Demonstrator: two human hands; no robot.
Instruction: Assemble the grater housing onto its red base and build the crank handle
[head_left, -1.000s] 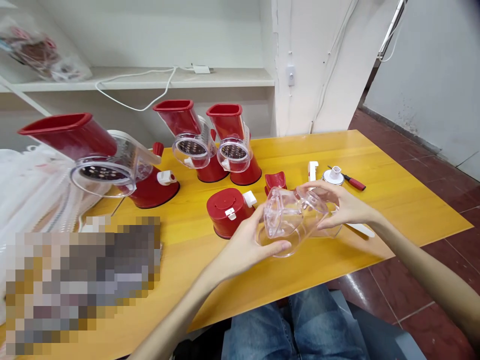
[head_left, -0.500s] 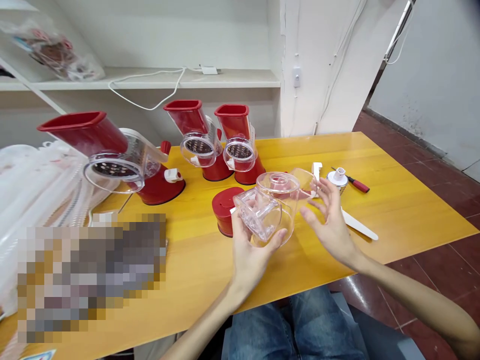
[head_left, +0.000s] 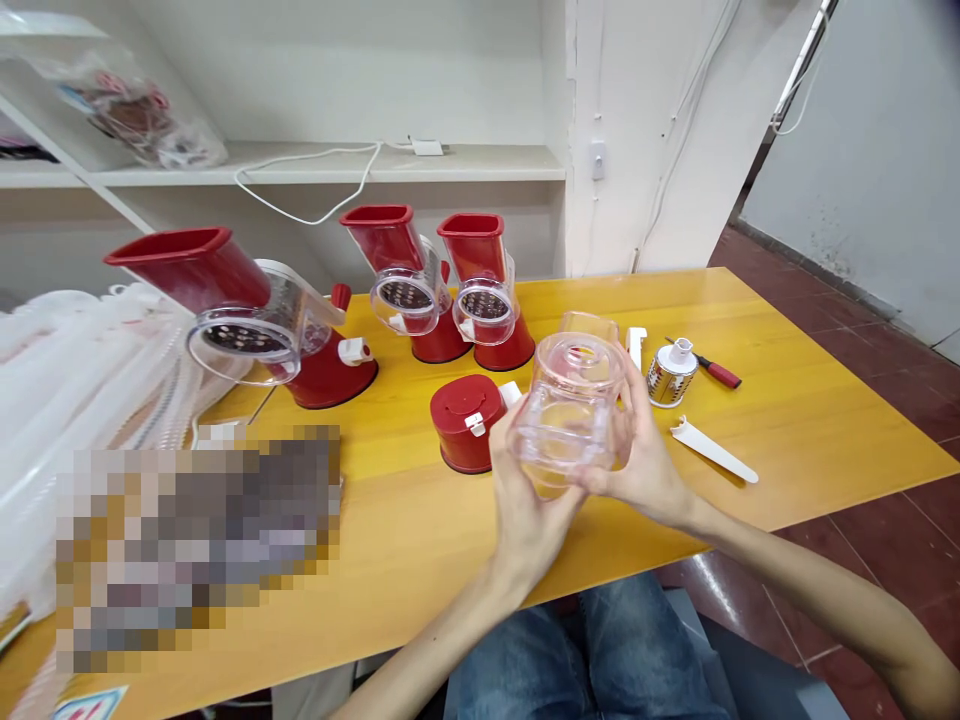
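Between my hands, above the table, is a clear plastic grater housing (head_left: 574,400) with a round hole in its top. My left hand (head_left: 525,510) grips its left side, and my right hand (head_left: 645,450) is closed around its right side. Just left of the housing stands a red grater base (head_left: 466,425) with a small white latch on its front. To the right lie a metal grater drum (head_left: 670,375) with a white hub, a white crank handle (head_left: 716,452) and a white plastic part (head_left: 636,345) partly behind my right fingers.
Three assembled red rotary graters (head_left: 319,360) stand along the back and left. A red-handled screwdriver (head_left: 718,373) lies behind the drum. Clear plastic bags (head_left: 90,400) and a blurred patch cover the table's left. A white shelf (head_left: 337,165) with a cable rises behind.
My right hand has moved left and closed on the housing, which earlier only my left hand held. The housing has turned and moved right, uncovering more of the red base.
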